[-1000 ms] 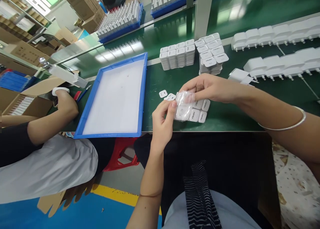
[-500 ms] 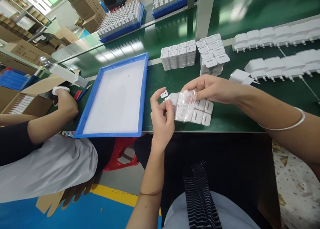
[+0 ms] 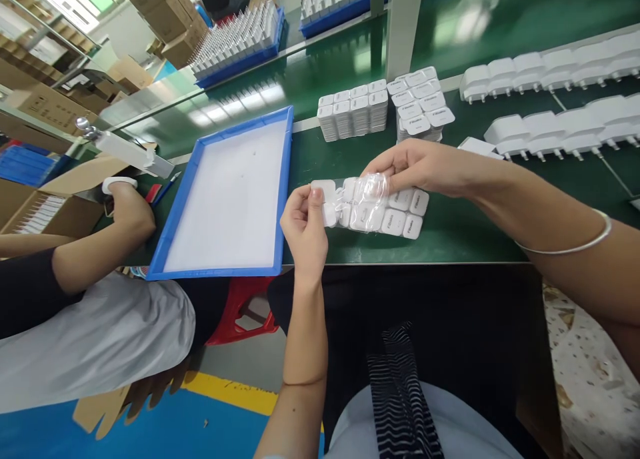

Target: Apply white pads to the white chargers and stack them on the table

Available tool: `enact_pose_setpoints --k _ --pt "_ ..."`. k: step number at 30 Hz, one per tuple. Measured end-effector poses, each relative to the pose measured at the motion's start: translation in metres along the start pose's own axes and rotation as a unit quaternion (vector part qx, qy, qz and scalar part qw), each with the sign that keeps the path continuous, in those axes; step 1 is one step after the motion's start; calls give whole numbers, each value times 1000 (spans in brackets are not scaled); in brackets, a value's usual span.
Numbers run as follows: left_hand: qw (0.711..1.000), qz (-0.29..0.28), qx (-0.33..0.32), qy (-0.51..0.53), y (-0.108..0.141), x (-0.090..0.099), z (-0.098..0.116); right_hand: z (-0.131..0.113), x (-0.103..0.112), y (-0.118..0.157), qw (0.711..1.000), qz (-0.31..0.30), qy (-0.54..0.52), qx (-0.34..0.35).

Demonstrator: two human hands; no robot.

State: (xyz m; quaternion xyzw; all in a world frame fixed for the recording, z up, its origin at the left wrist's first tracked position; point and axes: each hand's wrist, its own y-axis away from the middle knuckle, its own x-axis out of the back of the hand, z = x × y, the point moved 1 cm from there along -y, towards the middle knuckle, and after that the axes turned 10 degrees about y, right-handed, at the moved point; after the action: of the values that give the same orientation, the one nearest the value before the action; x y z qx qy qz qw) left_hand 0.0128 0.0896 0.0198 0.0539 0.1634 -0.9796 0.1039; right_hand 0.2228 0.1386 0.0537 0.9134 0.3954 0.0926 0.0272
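Between my hands, over the green bench near its front edge, is a flat set of white rounded-square pieces (image 3: 394, 221), several bearing small dark print. A crinkled clear plastic film (image 3: 371, 191) covers its middle. My left hand (image 3: 306, 229) is closed on the left end of the set, thumb on top of a white piece. From above, my right hand (image 3: 400, 169) pinches the film and the pieces' upper edge; its fingertips are partly hidden. Behind it stand two stacks of similar white pieces, a left stack (image 3: 354, 112) and a right stack (image 3: 423, 105).
A blue-rimmed tray (image 3: 287, 179) with a white base lies left of my hands. Rows of white plug adapters (image 3: 545, 127) line the right side. Behind a metal post (image 3: 401, 29) are blue trays of white parts (image 3: 245, 39). A co-worker's arm (image 3: 125, 212) rests at the left.
My left hand has moved left and its raised index finger has folded down. The left end of the set, bent up before, now lies straighter. My right hand has barely moved.
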Motion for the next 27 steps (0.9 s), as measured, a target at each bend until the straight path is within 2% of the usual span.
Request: enact_pose_setpoints --k 4,7,9,11,12,13,15,17,19,22,25,27 --pt "999 -2 20 28 -8 -6 7 -3 12 4 1000 -24 -6 5" --pt "997 27 43 62 -20 2 13 -8 22 12 998 -18 -25 46" --pt "996 80 4 47 -27 12 18 -13 29 19 995 27 -35 85" --pt "989 105 -72 -76 -30 19 21 -19 34 25 989 83 -44 115" --pt "974 91 -106 -179 -30 20 21 -21 35 27 986 102 -50 121" --pt "946 57 -130 -292 -30 19 19 -22 35 27 984 113 -58 123" --pt "859 -37 -137 -491 -27 12 11 -22 32 25 983 115 -80 114" --pt "777 -120 -117 -607 -25 2 0 -20 27 20 983 116 -101 102" --pt "731 -175 -106 -651 -21 -7 -9 -16 22 16 983 114 -107 94" --pt "721 -231 -105 -645 -15 -16 -15 -10 19 10 986 99 -102 91" --pt "737 -257 -96 -618 -9 -19 -14 -8 19 8 987 90 -105 81" --pt "753 -253 -82 -602 -7 -19 -12 -8 18 8 989 87 -103 68"
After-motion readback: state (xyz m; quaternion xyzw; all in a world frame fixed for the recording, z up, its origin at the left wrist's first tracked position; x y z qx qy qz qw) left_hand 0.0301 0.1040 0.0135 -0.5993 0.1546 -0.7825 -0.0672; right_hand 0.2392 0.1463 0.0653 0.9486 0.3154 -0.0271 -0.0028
